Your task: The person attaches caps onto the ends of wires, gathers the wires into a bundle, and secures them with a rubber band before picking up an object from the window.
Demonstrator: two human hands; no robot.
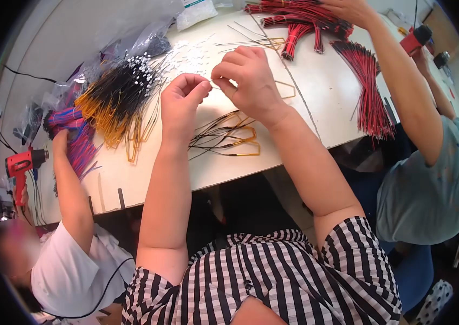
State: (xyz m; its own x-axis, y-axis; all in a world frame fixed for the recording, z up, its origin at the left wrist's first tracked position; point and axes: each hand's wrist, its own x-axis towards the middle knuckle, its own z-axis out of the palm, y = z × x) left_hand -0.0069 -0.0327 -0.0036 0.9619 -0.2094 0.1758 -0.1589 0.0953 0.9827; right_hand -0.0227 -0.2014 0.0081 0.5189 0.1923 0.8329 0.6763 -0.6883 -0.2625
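My left hand is closed in a pinch, its thumb and forefinger at one end of a thin wire. Close to it, my right hand is also closed on the wire; a yellow wire loop sticks out beyond that hand. The fingers hide most of the tips between them. Below my hands lie several black wires with yellow looped ends. To the left is a large pile of black and yellow wires, many with small white connectors on their ends.
Loose white connectors lie scattered behind my hands. Red and black wire bundles are on the right, near a co-worker's arm. Another co-worker's arm reaches blue-red wires at left. Red heat guns flank the table.
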